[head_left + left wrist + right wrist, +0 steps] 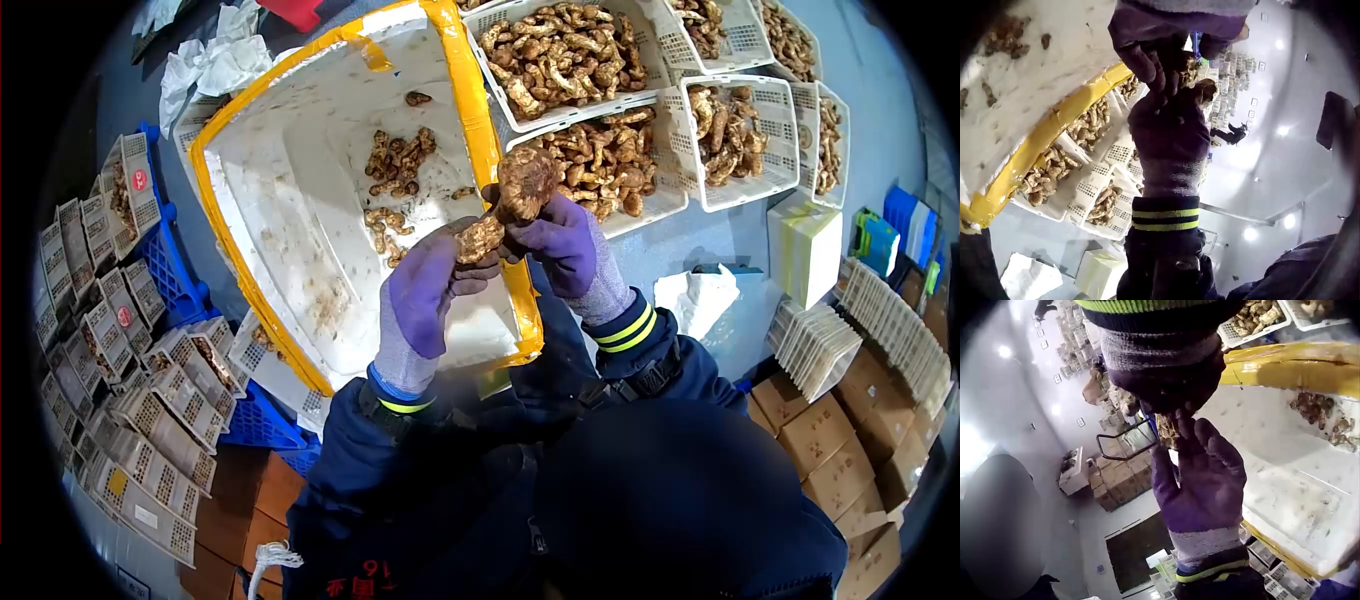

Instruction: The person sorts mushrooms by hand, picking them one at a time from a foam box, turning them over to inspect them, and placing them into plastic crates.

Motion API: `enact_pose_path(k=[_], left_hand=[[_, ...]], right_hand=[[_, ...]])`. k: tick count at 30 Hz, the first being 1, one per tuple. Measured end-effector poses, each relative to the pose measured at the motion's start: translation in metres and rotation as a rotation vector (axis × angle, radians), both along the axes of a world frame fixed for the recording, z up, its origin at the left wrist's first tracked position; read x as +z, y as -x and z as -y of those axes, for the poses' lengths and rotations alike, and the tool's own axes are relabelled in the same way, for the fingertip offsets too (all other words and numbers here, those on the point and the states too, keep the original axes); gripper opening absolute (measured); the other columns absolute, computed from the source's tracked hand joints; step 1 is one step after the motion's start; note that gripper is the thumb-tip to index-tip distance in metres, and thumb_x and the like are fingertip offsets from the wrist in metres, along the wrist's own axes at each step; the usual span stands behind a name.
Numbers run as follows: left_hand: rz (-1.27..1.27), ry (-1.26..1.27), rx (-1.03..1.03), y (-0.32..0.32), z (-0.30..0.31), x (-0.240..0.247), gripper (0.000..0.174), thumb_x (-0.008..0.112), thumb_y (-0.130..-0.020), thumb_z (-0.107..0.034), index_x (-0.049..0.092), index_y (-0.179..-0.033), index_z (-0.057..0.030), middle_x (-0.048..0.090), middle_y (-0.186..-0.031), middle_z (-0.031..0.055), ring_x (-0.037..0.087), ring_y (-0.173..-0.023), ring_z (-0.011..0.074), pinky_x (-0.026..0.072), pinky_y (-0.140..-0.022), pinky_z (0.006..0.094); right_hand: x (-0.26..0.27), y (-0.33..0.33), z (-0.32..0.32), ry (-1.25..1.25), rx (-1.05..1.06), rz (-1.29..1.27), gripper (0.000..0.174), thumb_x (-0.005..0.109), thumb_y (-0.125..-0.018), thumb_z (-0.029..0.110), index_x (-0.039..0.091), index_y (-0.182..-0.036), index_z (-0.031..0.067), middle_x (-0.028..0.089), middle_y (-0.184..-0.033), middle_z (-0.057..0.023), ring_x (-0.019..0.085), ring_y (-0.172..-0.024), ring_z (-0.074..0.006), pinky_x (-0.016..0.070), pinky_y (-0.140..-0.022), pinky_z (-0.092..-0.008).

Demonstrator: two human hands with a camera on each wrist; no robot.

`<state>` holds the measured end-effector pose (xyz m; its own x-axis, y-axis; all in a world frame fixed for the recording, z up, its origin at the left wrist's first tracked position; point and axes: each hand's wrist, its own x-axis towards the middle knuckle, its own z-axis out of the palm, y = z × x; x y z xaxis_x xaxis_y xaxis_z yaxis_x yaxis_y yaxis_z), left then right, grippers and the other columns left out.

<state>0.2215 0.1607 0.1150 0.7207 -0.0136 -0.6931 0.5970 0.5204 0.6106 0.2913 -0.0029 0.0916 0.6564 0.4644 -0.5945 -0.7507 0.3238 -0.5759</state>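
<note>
Both hands wear purple gloves with grey cuffs and meet over the right rim of a white foam box (300,165) edged in yellow tape. My right hand (572,248) grips a large brown mushroom (528,182), its cap turned upward. In my left hand (425,295) a smaller brown mushroom piece (480,240) is pinched, close against the larger one. The right wrist view shows the left hand (1204,481) with its fingers around the piece (1167,430). Inside the box lie small mushrooms (400,160) in loose clusters.
White baskets of mushrooms (562,55) stand beyond and right of the box. Stacked white baskets (130,440) and blue crates (178,270) are at the left. Cardboard boxes (815,440), nested baskets (815,350) and a white foam carton (805,248) stand at the right.
</note>
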Motion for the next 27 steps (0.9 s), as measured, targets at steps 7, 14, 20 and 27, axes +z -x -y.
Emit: enact_pose_path(k=[7,14,20,27], left_hand=[[-0.067,-0.370,0.001,0.010,-0.002,0.003,0.033,0.058,-0.091,-0.008,0.055,-0.120,0.0081,0.065,-0.089,0.0094,0.063,-0.081,0.0135,0.0507,-0.075,0.0257],[0.328,-1.075,-0.142,0.046,-0.125,0.019,0.024,0.050,-0.094,-0.019,0.059,-0.093,0.0038,0.062,-0.077,0.0071,0.058,-0.068,0.0128,0.0446,-0.064,0.0228],[-0.051,-0.633,0.678,0.133,-0.265,-0.013,0.030,0.060,-0.094,-0.022,0.059,-0.114,0.0007,0.067,-0.089,0.0095,0.066,-0.074,0.0151,0.0489,-0.060,0.0188],[-0.250,-0.301,0.701,0.185,-0.369,-0.134,0.022,0.067,-0.090,-0.027,0.063,-0.098,-0.0064,0.065,-0.076,0.0047,0.064,-0.063,0.0159,0.0495,-0.051,0.0228]], right_hand=[[0.006,0.005,-0.016,0.404,0.313,0.290,0.033,0.069,-0.084,0.021,0.063,-0.108,0.0006,0.068,-0.085,-0.0067,0.060,-0.076,-0.0113,0.0492,-0.070,-0.0265],[-0.003,-0.025,-0.050,0.749,0.234,0.840,0.049,0.066,-0.087,0.020,0.053,-0.127,-0.0040,0.060,-0.120,-0.0206,0.058,-0.113,-0.0284,0.0445,-0.097,-0.0351],[-0.090,-0.047,-0.086,1.012,0.235,0.777,0.075,0.067,-0.084,0.027,0.032,-0.142,-0.0065,0.047,-0.135,-0.0292,0.049,-0.123,-0.0401,0.0400,-0.103,-0.0410],[-0.137,-0.032,-0.103,1.511,0.149,1.001,0.078,0.065,-0.083,0.022,0.026,-0.147,0.0025,0.051,-0.127,-0.0297,0.052,-0.116,-0.0434,0.0429,-0.098,-0.0453]])
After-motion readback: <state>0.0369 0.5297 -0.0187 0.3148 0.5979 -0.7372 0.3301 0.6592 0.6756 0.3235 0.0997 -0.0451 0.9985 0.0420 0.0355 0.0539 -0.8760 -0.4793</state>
